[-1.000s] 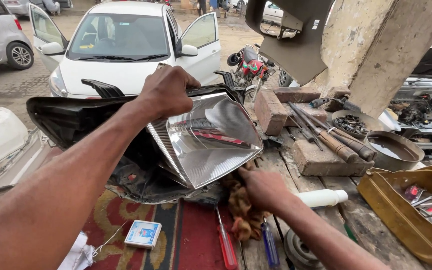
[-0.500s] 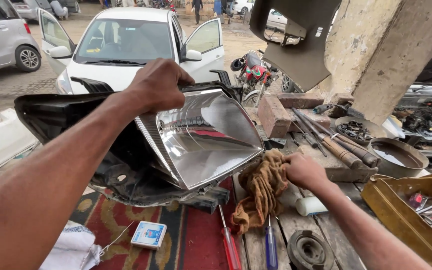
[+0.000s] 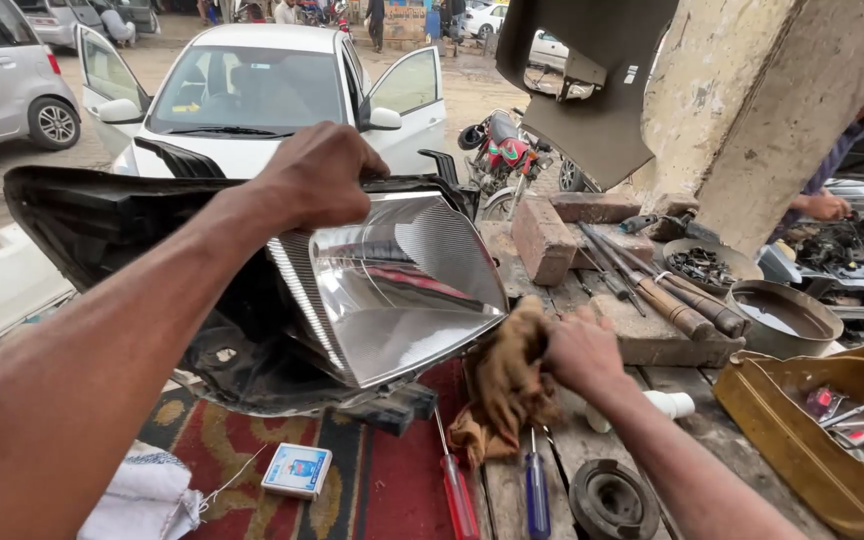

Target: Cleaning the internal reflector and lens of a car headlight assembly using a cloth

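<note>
Headlight (image 3: 392, 290), a car lamp with a clear ribbed lens and black housing, stands tilted on its edge over the patterned red cloth (image 3: 382, 480) at the near side of the bench (image 3: 562, 470). Your left hand (image 3: 317, 175) closes its grip over the headlight's top edge, fingers curled round the housing. Your right hand (image 3: 582, 350) sits just right of the headlight's lower corner, its grip bunched tight on a brown rag (image 3: 502, 385) that hangs touching the lens edge. Below the headlight lie a red-handled screwdriver (image 3: 457, 490) and a blue-handled one (image 3: 535, 495), with a small blue-and-white box (image 3: 297, 470) to their left. Right of the headlight rest a brick (image 3: 542, 240), several hammers (image 3: 672, 300) and a metal bowl (image 3: 787, 315). Behind the headlight stands a white car (image 3: 252, 100) with its doors open.
</note>
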